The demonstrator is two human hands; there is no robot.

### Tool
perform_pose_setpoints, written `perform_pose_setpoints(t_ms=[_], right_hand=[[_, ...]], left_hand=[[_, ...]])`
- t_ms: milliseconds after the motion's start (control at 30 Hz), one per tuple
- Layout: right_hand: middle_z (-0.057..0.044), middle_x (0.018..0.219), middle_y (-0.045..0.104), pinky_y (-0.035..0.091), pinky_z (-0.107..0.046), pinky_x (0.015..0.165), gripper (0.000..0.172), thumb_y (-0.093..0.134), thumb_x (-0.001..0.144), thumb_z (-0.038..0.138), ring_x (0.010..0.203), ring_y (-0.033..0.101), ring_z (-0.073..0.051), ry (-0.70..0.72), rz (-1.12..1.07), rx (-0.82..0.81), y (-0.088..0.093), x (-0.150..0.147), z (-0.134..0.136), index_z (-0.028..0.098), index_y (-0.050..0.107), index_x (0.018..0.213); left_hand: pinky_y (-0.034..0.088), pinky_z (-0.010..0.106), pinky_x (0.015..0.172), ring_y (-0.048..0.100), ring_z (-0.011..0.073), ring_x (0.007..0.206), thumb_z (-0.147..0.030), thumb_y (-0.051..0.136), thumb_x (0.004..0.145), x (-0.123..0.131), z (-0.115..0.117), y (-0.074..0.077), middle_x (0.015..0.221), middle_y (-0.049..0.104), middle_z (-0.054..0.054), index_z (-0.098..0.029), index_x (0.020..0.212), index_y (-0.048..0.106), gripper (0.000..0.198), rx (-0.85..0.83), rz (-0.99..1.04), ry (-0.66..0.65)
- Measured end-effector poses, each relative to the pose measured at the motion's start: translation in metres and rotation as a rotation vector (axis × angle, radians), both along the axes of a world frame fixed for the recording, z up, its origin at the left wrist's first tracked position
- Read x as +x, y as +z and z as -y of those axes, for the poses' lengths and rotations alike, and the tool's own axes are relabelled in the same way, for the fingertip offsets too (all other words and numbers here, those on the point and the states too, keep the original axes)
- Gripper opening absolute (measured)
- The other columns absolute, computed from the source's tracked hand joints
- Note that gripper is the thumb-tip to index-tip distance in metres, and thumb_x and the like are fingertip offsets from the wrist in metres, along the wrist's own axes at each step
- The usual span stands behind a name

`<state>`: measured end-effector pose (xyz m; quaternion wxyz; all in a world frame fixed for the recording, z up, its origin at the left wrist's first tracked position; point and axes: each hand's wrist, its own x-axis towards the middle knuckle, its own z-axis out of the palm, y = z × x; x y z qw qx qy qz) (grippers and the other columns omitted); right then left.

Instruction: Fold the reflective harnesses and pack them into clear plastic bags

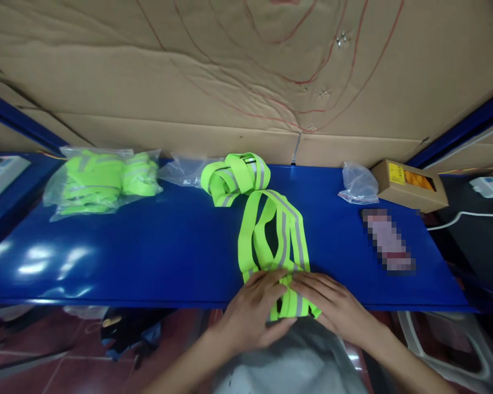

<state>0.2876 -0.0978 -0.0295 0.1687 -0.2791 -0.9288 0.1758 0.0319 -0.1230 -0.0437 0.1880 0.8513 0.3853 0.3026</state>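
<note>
A neon yellow-green reflective strap (297,232) with a grey stripe lies in long loops at the front edge of the blue table. Its near end hangs over the edge, towards my lap. My left hand (256,303) grips the strap from the left, thumb below and fingers on top. From the right, my right hand (332,301) holds the same part, its fingers bent over the band and its thumb hidden. Just beyond the loops sits a second coiled bundle of the same strap (236,178), which neither hand touches.
Clear plastic bags packed with yellow-green straps (92,183) lie at the back left of the blue table (156,251). A crumpled clear bag (358,183), a cardboard box (410,183) and a blurred-out phone-shaped object (389,241) are on the right. A cardboard wall (230,82) stands behind.
</note>
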Motion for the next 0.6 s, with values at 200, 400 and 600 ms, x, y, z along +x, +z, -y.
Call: perform_pose_setpoints(t_ms=[200,400,600], right_hand=[[-0.009,0.116,0.073,0.059,-0.037,0.088,0.036,0.057,0.105,0.037,0.106,0.070,-0.023,-0.071,-0.117,-0.208,0.001,-0.011,-0.019,0.023,0.056,0.138],[-0.009,0.116,0.072,0.054,-0.038,0.089,0.028,0.057,0.104,0.037,0.106,0.068,-0.024,-0.058,-0.125,-0.193,-0.001,-0.010,-0.019,0.024,0.058,0.129],[-0.013,0.128,0.069,0.052,-0.044,0.094,0.028,0.046,0.108,0.028,0.116,0.065,-0.027,0.030,-0.073,-0.025,0.001,-0.010,-0.011,0.021,0.059,0.132]], left_hand=[[0.057,0.040,0.099,0.065,0.0237,0.123,-0.035,0.062,0.097,0.005,-0.009,0.009,0.132,0.065,0.011,-0.024,0.113,0.055,0.020,-0.243,0.233,0.191],[0.055,0.050,0.102,0.056,0.0307,0.126,-0.064,0.063,0.091,-0.017,0.004,0.016,0.133,0.052,0.014,-0.026,0.131,0.054,0.057,-0.038,0.153,0.266],[0.063,0.047,0.095,0.065,0.0346,0.124,-0.071,0.072,0.081,-0.052,0.040,-0.002,0.139,0.059,0.019,-0.022,0.147,0.044,0.087,-0.079,-0.120,0.348]])
